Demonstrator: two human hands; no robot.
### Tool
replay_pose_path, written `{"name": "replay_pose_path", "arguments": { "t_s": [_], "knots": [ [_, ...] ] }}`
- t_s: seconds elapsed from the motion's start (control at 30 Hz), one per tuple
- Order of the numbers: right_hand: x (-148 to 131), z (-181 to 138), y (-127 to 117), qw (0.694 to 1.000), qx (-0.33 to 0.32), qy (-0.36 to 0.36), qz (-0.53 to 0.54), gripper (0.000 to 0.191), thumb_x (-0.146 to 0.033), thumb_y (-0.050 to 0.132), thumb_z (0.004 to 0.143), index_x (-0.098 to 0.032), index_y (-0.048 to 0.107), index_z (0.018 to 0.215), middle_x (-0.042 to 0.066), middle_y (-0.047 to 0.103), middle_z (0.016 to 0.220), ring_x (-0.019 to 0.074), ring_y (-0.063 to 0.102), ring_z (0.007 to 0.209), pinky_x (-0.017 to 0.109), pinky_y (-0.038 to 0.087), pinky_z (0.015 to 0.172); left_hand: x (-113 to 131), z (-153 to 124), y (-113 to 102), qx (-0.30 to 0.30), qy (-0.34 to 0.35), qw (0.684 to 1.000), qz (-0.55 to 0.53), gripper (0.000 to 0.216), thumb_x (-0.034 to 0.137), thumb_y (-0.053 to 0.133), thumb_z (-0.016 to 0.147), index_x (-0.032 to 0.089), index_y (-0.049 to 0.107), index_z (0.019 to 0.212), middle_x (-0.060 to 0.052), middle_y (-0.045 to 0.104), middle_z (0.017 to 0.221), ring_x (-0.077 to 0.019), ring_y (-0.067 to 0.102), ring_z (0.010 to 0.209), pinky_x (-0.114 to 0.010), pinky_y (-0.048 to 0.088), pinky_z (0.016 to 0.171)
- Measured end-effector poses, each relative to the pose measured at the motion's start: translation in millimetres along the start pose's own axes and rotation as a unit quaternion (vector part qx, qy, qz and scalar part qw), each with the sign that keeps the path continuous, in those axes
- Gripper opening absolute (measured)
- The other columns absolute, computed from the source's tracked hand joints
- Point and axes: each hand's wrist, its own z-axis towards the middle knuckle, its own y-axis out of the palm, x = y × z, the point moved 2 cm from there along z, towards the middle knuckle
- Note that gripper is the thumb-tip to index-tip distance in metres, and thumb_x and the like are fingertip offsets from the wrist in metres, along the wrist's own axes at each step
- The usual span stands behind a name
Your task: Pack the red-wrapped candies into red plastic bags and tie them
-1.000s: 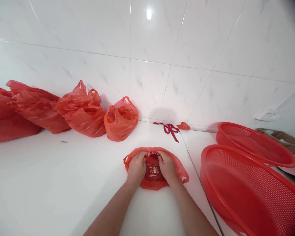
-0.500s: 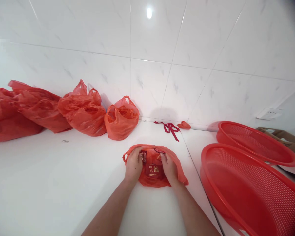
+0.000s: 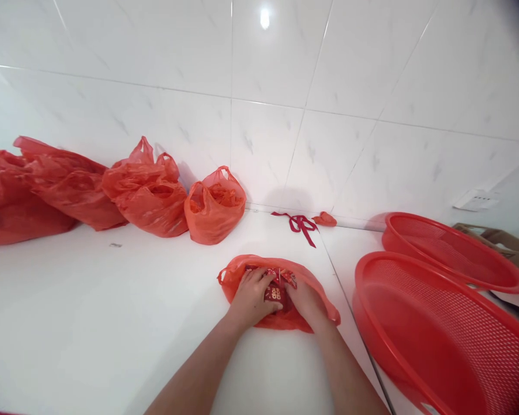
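Observation:
A small red plastic bag (image 3: 237, 274) lies open on the white counter (image 3: 90, 311) in front of me. Inside it are dark red packets (image 3: 275, 291) with gold print. My left hand (image 3: 251, 298) rests inside the bag with its fingers curled over the packets. My right hand (image 3: 308, 301) is beside it, fingers bent and pressing on the same packets and the bag's right side. Both hands touch the packets; the fingertips are partly hidden.
Several filled red plastic bags (image 3: 147, 190) stand along the tiled wall at the left. A dark red ribbon (image 3: 300, 223) and a small red scrap (image 3: 325, 218) lie at the wall. Two big red mesh baskets (image 3: 436, 334) sit at the right, a cardboard box (image 3: 501, 242) behind them.
My hands moved from the bag's rim onto the packets, closing together over them. The bag's opening has been pushed a little to the right.

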Motion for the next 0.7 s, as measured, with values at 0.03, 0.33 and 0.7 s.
{"name": "replay_pose_path", "arguments": {
  "t_s": [0.03,0.33,0.7],
  "knots": [
    [0,1,-1,1.0,-0.007,0.02,-0.005,0.029,-0.029,0.044,0.085,-0.019,0.063,0.104,0.008,0.065,0.108,0.0227,0.06,0.1,0.032,0.045,0.083,-1,0,0,0.002,-0.008,1.0,0.002,0.063,0.033,0.076,0.061,0.024,0.058,0.12,-0.01,0.054,0.13,-0.032,0.047,0.12,-0.054,0.032,0.106],
    [-7,2,-18,0.996,0.001,0.09,0.018,0.026,-0.025,0.042,0.084,-0.017,0.066,0.089,0.007,0.068,0.08,0.0195,0.063,0.078,0.027,0.043,0.067,-2,2,-15,0.101,-0.063,0.992,-0.03,0.041,0.023,0.056,0.081,0.024,0.056,0.121,-0.008,0.058,0.124,-0.0265,0.052,0.115,-0.044,0.042,0.099],
    [-11,-6,-16,0.995,0.073,0.007,0.07,0.028,-0.037,0.045,0.085,-0.021,0.068,0.089,0.006,0.07,0.079,0.0234,0.065,0.077,0.033,0.049,0.068,-1,-2,-21,0.191,-0.079,0.968,-0.144,0.063,0.023,0.047,0.087,0.025,0.02,0.145,-0.009,0.042,0.143,-0.0231,0.046,0.127,-0.042,0.044,0.1]
  ]
}}
